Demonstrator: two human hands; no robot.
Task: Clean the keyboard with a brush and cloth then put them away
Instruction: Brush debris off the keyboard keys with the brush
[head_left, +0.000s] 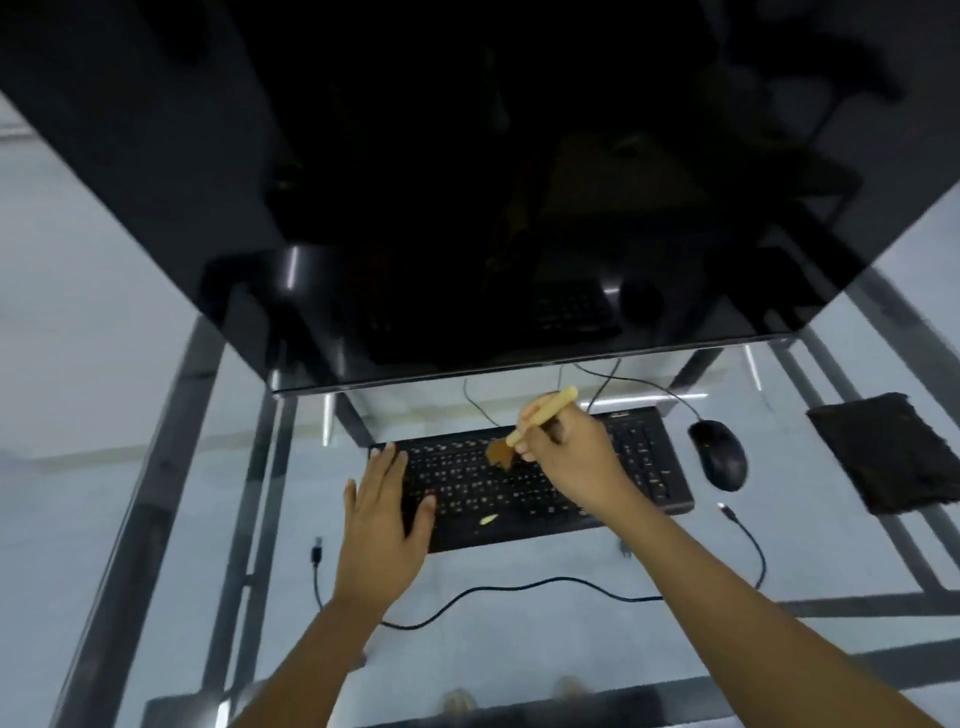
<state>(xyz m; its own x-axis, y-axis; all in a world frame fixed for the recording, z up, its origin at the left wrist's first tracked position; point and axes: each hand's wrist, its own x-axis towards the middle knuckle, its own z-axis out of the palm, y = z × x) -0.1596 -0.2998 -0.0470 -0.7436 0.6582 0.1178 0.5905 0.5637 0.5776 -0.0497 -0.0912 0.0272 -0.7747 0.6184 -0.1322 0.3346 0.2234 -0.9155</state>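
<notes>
Keyboard: the black keyboard (530, 483) lies flat on the glass counter (519, 634), at the middle of the view, below the monitor's lower edge.
Brush: the pale-handled brush (540, 415) is tilted, handle end toward 1 o'clock, brown bristles (500, 453) down on the keys in the upper middle of the keyboard.
Right hand: the right hand (576, 457) reaches in from 5 o'clock, forearm stretched across the keyboard's right part; fingers and thumb are curled round the brush handle, pen-fashion.
Left hand: the left hand (387, 514) comes from 7 o'clock and lies flat, palm down, fingers straight and slightly spread, pressing on the keyboard's left end; it grips nothing.
Cloth: the dark cloth (893, 457) lies flat on the counter at 3 o'clock, well apart from the keyboard.
Mouse: the black mouse (719, 454) sits between keyboard and cloth.
Cable: a loose black cable (519, 587) curves along the counter at 6 o'clock of the keyboard, 1 plug at each end.
Monitor: a dark monitor (467, 182) fills 12 o'clock.
</notes>
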